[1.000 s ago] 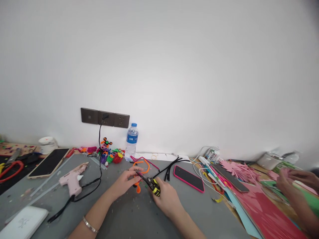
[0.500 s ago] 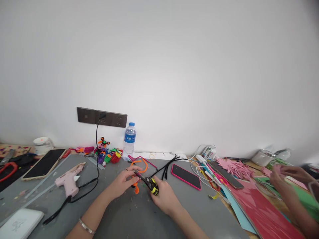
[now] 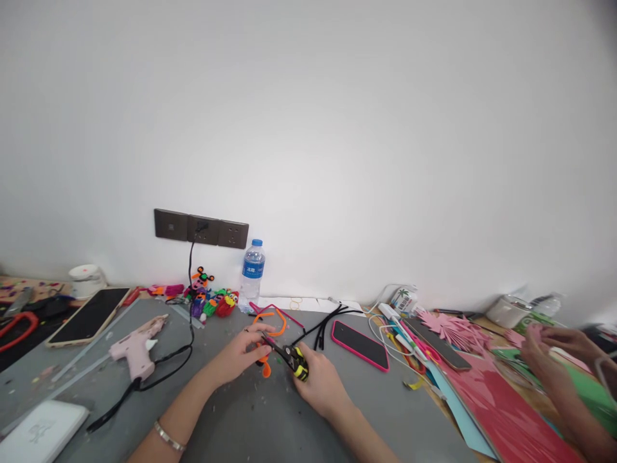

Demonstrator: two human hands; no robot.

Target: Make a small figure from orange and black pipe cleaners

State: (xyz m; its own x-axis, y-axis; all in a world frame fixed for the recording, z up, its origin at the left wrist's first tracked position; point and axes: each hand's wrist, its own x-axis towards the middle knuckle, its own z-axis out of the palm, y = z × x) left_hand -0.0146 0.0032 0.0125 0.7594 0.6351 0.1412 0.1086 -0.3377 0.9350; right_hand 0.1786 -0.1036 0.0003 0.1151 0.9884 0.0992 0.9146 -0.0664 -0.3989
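Observation:
Black pliers with yellow-and-black handles [image 3: 299, 368] are gripped in my right hand [image 3: 324, 386]; their jaws point left toward my other hand. My left hand [image 3: 238, 357] has its fingers closed around a small orange and black fuzzy pipe-cleaner piece [image 3: 267, 370], whose orange end hangs below the fingers. The jaw tips meet my left fingertips, so whether they bite on the piece is hidden. Just behind lies a bent orange pipe cleaner [image 3: 278, 332], with a magenta one [image 3: 289, 315] beyond it. Black pipe cleaners [image 3: 321, 335] lie beyond my right hand.
A pink glue gun [image 3: 137, 357] with a black cord lies left. Finished fuzzy figures [image 3: 212, 302] and a water bottle [image 3: 252, 273] stand by the wall. To the right are a pink-edged phone [image 3: 360, 345], white cables, red sheets [image 3: 506, 408] and another person's hands [image 3: 549, 360].
The view has shifted very slightly. Both hands keep nearly the same place and hold, and the pliers remain against the left fingertips.

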